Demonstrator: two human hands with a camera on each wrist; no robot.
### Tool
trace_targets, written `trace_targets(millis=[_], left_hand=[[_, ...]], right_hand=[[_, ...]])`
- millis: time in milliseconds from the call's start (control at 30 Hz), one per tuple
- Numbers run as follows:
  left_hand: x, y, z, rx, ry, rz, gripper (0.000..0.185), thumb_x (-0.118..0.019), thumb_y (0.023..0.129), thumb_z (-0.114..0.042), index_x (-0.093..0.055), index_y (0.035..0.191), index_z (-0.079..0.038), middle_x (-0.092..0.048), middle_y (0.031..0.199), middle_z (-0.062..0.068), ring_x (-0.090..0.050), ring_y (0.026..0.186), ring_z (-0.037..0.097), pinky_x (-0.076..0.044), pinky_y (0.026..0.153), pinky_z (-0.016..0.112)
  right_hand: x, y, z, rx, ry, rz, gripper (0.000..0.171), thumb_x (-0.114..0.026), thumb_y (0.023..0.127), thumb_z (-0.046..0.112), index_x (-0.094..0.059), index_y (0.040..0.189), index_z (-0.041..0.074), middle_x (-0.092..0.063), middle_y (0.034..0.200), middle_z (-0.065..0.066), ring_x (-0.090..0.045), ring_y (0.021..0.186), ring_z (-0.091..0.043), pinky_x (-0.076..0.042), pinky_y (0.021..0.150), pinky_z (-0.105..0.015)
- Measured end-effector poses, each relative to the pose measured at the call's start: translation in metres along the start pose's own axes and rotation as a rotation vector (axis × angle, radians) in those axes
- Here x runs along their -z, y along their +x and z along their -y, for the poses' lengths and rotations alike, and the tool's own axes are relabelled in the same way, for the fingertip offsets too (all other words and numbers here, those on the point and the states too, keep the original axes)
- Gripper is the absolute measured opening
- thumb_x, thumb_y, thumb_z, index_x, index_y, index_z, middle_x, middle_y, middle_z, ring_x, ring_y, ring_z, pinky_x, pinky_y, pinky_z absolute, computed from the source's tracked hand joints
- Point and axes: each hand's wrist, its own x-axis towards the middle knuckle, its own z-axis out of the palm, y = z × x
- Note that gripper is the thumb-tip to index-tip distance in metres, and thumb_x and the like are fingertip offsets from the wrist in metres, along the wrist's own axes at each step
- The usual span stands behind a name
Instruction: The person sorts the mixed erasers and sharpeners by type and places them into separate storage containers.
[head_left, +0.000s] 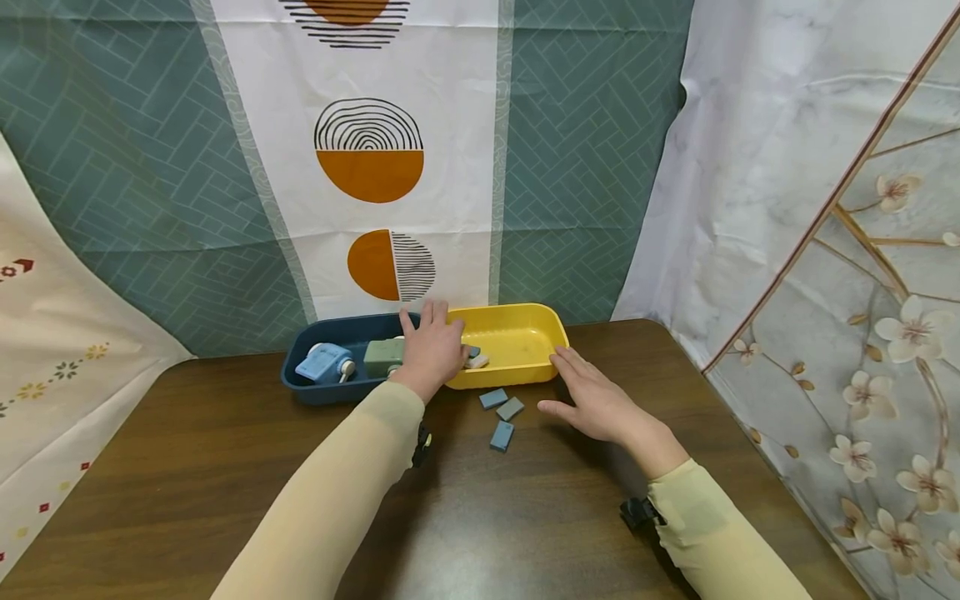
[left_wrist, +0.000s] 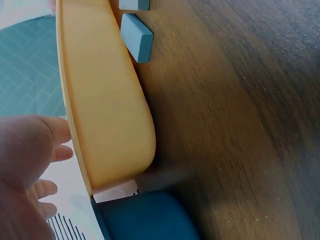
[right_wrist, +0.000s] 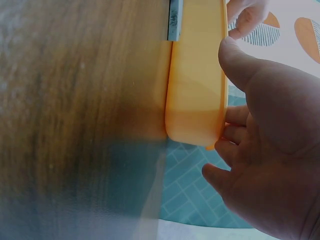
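A yellow tray (head_left: 513, 377) stands at the table's back edge, touching a dark blue tray (head_left: 321, 392) on its left. My left hand (head_left: 431, 337) rests over the yellow tray's left end with its fingers straight and holds nothing. My right hand (head_left: 577, 379) lies open beside the tray's right front corner, thumb close to the rim. Three blue-grey blocks (head_left: 502, 435) lie on the table just in front of the yellow tray. The left wrist view shows the yellow tray's wall (left_wrist: 105, 115), my left hand (left_wrist: 30, 150) and a block (left_wrist: 137, 37). The right wrist view shows my right hand (right_wrist: 250, 125) at the tray's end (right_wrist: 195, 90).
The blue tray holds a light blue toy (head_left: 324, 363) and a green block (head_left: 384, 357). A small pale piece (head_left: 477, 362) lies inside the yellow tray. Patterned cloths hang behind and to the right of the brown wooden table (head_left: 225, 467).
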Motion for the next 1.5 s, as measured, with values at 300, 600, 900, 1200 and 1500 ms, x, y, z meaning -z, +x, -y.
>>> trace_targets(millis=[300, 600, 900, 1200, 1500], left_hand=[[0.007, -0.018, -0.003, -0.051, -0.04, -0.078, 0.051, -0.069, 0.11, -0.039, -0.065, 0.155, -0.017, -0.033, 0.176, 0.018, -0.019, 0.167, 0.042, -0.006, 0.128, 0.077], [0.004, -0.041, -0.006, -0.113, -0.056, -0.106, 0.056, -0.067, 0.11, -0.049, -0.066, 0.155, -0.016, -0.035, 0.176, 0.018, -0.02, 0.167, 0.042, -0.007, 0.128, 0.076], [0.007, -0.062, -0.01, -0.159, -0.086, -0.153, 0.053, -0.072, 0.108, -0.047, -0.07, 0.151, -0.016, -0.036, 0.176, 0.017, -0.02, 0.167, 0.041, -0.005, 0.128, 0.077], [0.008, -0.082, -0.015, -0.225, -0.058, -0.176, 0.055, -0.077, 0.104, -0.046, -0.07, 0.151, -0.018, -0.037, 0.176, 0.016, -0.02, 0.167, 0.041, -0.005, 0.128, 0.077], [0.006, -0.102, -0.022, -0.268, -0.04, -0.181, 0.058, -0.076, 0.103, -0.052, -0.071, 0.149, -0.017, -0.037, 0.176, 0.015, -0.023, 0.167, 0.041, -0.008, 0.129, 0.075]], right_hand=[[0.0, 0.0, -0.001, 0.009, 0.0, -0.007, 0.092, -0.071, 0.108, 0.049, -0.03, 0.171, -0.005, -0.021, 0.18, -0.024, -0.02, 0.167, -0.043, -0.026, 0.13, -0.062], [-0.001, 0.001, -0.001, 0.003, 0.0, -0.003, 0.093, -0.071, 0.108, 0.048, -0.03, 0.17, -0.006, -0.02, 0.181, -0.024, -0.018, 0.167, -0.042, -0.024, 0.131, -0.061], [0.0, 0.0, 0.001, 0.001, -0.006, -0.001, 0.093, -0.071, 0.108, 0.048, -0.03, 0.17, -0.006, -0.022, 0.18, -0.025, -0.019, 0.167, -0.043, -0.026, 0.13, -0.062], [0.002, -0.002, 0.004, 0.005, -0.001, -0.017, 0.091, -0.071, 0.108, 0.048, -0.032, 0.169, -0.007, -0.024, 0.179, -0.025, -0.021, 0.166, -0.044, -0.027, 0.13, -0.062], [0.001, -0.001, 0.003, 0.018, -0.004, -0.019, 0.091, -0.071, 0.108, 0.047, -0.032, 0.169, -0.008, -0.024, 0.179, -0.027, -0.022, 0.166, -0.045, -0.028, 0.129, -0.063]])
